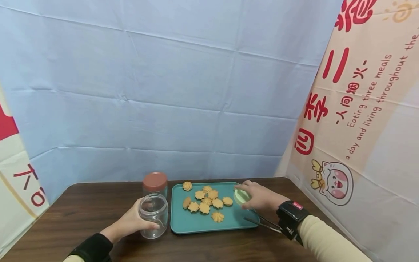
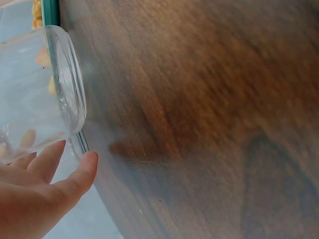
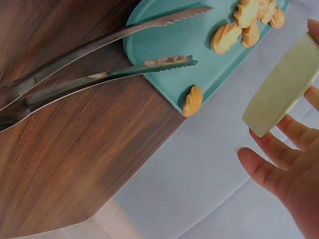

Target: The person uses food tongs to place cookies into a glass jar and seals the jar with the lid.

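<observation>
My left hand (image 1: 131, 221) grips a clear, lidless jar (image 1: 160, 218) from its left side, with the thumb across the front. The jar stands upright just left of a teal tray (image 1: 235, 222); its base shows in the left wrist view. Over the tray's right end, my right hand (image 1: 263, 197) holds a pale green round lid (image 1: 241, 197) by its edge. Several golden, swirled cookies (image 1: 204, 208) lie on the tray, most of them clustered in the middle. In the right wrist view the lid (image 3: 281, 84) is tilted, with fingertips along its rim.
Metal tongs (image 3: 112, 74) lie on the wooden table with their serrated tips over the tray's right corner. Behind the held jar stands another jar with a reddish lid (image 1: 155, 182). A pale blue cloth (image 1: 180, 91) hangs at the back, and a printed cloth (image 1: 366, 127) at right.
</observation>
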The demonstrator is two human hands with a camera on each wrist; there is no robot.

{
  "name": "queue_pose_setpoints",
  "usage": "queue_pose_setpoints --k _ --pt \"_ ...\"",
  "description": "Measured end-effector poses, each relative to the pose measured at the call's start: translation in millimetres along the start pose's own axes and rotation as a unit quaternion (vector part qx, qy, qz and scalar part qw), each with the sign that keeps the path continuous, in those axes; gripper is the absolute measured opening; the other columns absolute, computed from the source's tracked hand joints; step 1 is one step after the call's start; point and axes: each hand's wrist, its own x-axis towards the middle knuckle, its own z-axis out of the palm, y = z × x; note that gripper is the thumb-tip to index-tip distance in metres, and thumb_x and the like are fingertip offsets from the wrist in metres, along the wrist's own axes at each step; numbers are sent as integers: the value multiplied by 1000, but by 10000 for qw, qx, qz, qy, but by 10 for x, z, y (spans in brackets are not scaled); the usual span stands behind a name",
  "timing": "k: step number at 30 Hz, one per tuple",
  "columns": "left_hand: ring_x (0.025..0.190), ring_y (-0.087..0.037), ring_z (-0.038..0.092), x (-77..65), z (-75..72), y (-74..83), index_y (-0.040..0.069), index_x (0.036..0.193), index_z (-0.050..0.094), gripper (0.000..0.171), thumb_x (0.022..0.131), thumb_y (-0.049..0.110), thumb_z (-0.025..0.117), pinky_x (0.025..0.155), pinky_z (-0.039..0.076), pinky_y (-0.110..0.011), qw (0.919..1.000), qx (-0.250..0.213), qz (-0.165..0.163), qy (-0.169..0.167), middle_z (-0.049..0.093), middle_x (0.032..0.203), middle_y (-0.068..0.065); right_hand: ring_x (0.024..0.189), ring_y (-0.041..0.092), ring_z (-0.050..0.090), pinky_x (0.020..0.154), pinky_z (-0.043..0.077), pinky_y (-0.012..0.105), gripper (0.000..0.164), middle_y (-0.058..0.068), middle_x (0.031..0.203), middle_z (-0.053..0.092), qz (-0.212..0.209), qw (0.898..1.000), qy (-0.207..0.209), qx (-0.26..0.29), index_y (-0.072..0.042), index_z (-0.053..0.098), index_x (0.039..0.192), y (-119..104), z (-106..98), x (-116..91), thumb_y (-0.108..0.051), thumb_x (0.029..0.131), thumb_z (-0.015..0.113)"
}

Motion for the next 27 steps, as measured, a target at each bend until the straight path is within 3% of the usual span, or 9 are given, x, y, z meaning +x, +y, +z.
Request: queue_pose_setpoints --k 5,12,20,27 --pt "118 -37 50 8 9 4 -7 147 14 100 77 15 82 91 49 -48 10000 -3 -21 1 42 134 -27 124 38 43 93 43 56 71 16 136 45 102 9999 50 -77 -12 50 143 67 -17 -29 -26 78 76" --pt "119 -38 49 29 19 27 -8 146 17 99 75 12 83 91 48 -46 9999 -15 83 66 42 134 -28 109 29 50 82 47 47 72 12 125 51 186 9991 314 -204 -10 53 140 226 -15 -65 -25 74 77" --pt "118 -36 50 -1 3 46 -8 146 16 100 75 15 83 93 47 -47 9997 159 -74 141 41 135 -27 109 31 51 84 47 49 70 14 126 51 215 9990 346 -160 -8 54 138 304 -33 -116 -25 74 78" --pt "116 -35 52 20 -2 8 -10 144 19 99 73 14 84 92 46 -45 9995 262 54 183 45 132 -26 106 29 51 81 48 47 71 14 125 52 402 9986 331 -99 -8 54 138 403 -17 -147 -25 74 78"
